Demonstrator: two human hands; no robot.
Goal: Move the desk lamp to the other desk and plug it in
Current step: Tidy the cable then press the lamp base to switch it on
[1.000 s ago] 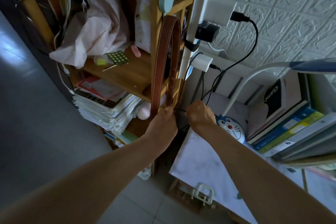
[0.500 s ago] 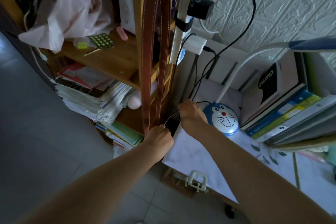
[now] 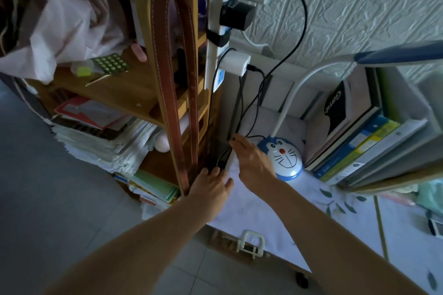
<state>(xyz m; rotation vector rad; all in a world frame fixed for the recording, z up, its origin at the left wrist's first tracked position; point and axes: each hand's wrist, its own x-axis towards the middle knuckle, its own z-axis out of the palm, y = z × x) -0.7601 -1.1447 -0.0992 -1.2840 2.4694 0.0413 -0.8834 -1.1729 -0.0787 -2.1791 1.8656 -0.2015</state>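
Note:
The desk lamp has a round blue cartoon-cat base (image 3: 284, 159) on the white desk (image 3: 259, 213). Its white gooseneck (image 3: 299, 84) curves up to a blue head (image 3: 395, 55) at the right. A thin black lamp cord (image 3: 255, 137) runs left from the base to the fingertips of my right hand (image 3: 253, 165), which pinch it at the desk's left edge. A cord loop (image 3: 222, 156) hangs in the dark gap beside the desk. My left hand (image 3: 211, 188) reaches into that gap, fingertips at the loop, its grip hidden. A white power strip (image 3: 214, 31) stands upright on the shelf side.
A wooden shelf (image 3: 124, 93) with paper stacks (image 3: 105, 143) stands left of the desk, and a brown leather strap (image 3: 177, 84) hangs on it. Several adapters, including a white charger (image 3: 236, 63), fill the strip. Books (image 3: 359, 146) lean behind the lamp. A white clip (image 3: 251, 243) sits at the desk's front edge.
Both hands have dropped from beside the strap to the gap at the desk edge. My left hand has sunk lower and loosened; the cord now loops between the hands.

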